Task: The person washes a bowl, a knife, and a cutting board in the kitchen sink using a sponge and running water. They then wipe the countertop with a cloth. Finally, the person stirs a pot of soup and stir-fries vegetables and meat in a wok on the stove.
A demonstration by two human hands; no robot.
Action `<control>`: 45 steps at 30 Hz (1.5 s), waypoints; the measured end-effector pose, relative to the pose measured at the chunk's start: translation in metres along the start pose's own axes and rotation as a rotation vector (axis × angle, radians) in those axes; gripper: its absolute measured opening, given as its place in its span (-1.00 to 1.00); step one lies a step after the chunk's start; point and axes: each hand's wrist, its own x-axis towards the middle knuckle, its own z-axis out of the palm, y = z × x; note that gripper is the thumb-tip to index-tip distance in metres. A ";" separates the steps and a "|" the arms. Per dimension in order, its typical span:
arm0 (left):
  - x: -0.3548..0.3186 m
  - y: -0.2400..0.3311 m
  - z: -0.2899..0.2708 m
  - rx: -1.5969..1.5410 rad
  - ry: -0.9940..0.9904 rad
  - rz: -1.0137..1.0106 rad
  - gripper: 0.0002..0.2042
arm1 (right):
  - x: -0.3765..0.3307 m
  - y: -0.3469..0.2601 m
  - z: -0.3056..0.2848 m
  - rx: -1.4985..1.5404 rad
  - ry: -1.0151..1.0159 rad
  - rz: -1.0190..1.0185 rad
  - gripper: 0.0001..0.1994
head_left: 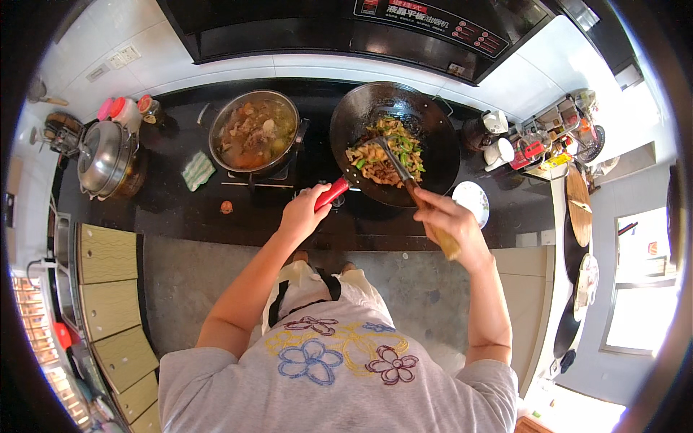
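Kitchen counter, black (180,209), seen from above, with an extractor hood (346,29) over the far edge. Landmark: the dark wok (433,123), which stands on the hob at the counter's middle and holds a stir-fry of pale strips and green pepper pieces (382,151). The left hand (307,209) is closed around the wok's red handle (332,193), which juts from the near-left rim of the wok. The right hand (447,220), just nearer than the wok, is clenched on the wooden handle of a spatula (397,169); the metal blade lies in the food. Left of the wok, a steel pot (254,133) holds a brownish stew. Further left of the wok lie a green-and-white cloth (196,170) and, well apart, a lidded steel pan (105,159) with red-capped containers (126,110) behind it. Immediately right of the wok sits a small white plate (473,202); beyond it stand white cups (498,137) and a rack of bottles (556,133).
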 end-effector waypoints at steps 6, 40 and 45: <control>-0.001 -0.002 -0.001 0.003 -0.016 -0.011 -0.58 | -0.015 -0.040 -0.013 -0.039 -0.037 0.081 -0.71; 0.002 -0.008 0.008 0.000 0.059 0.094 -0.58 | -0.042 0.004 0.017 -0.041 0.353 0.150 -0.78; 0.000 -0.013 0.009 -0.007 0.070 0.107 -0.58 | -0.033 -0.038 -0.023 -0.109 0.184 0.116 -0.70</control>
